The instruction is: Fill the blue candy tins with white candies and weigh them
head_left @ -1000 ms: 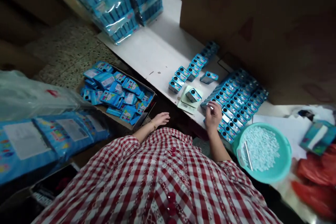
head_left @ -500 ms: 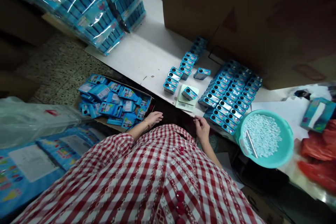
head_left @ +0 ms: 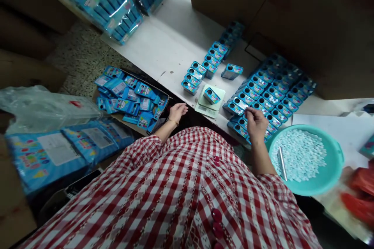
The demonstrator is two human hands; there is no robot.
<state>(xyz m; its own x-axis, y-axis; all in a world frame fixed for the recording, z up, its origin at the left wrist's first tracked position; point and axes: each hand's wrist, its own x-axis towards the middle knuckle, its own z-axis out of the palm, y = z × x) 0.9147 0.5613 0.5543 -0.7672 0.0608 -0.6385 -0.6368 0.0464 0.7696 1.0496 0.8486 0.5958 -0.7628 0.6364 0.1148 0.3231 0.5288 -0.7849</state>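
My left hand (head_left: 177, 113) hangs at the table's front edge, fingers loosely stretched out and holding nothing. It is close to a carton (head_left: 166, 109) of jumbled blue packs (head_left: 125, 104). My right hand (head_left: 257, 123) is over the front of a block of small blue boxes (head_left: 264, 101) standing in rows, their tops with dark round holes. Its thumb and fingers are pinched together; what is between them, if anything, is too small to make out. One blue box (head_left: 212, 95) rests on a white scale (head_left: 202, 108), between my hands.
At the right stands a turquoise basin (head_left: 336, 163) of pale small pieces with a metal tube (head_left: 282, 163) in it. More blue boxes (head_left: 215, 52) stand in rows behind the scale. Wrapped blue packs (head_left: 108, 4) are stacked at the back left; a large brown carton (head_left: 263, 4) borders the back.
My right hand has moved right and forward from the table's edge to above the rows of boxes. My left hand stays near the carton. The camera view has shifted slightly.
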